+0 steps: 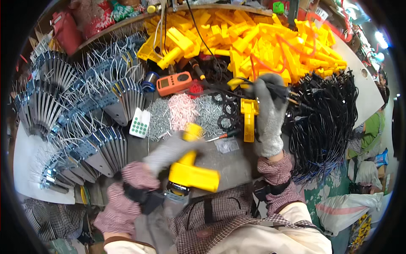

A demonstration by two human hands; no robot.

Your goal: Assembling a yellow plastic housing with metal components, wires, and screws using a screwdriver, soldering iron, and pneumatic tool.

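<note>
My left hand (pixel 175 149), in a grey glove and blurred, is closed around the narrow part of a yellow plastic housing (pixel 194 177) above the near edge of the table. Just below the housing sits a grey, shiny part (pixel 176 195); whether it is joined to it I cannot tell. My right hand (pixel 270 95), also gloved, reaches to the far right with fingers curled round a black power cord (pixel 280 90), beside a pile of black cords (pixel 325 122). Near that wrist, a second yellow housing (pixel 249 120) lies on the table.
Yellow housings (pixel 262 42) are heaped at the back. Metal plates with white wires (pixel 105 101) stand in rows at left. Screws (pixel 158 116), pink sleeves (pixel 182 111), black rings (pixel 228 112), an orange meter (pixel 174 83), a screwdriver (pixel 224 135) and a white card with green dots (pixel 139 123) lie mid-table.
</note>
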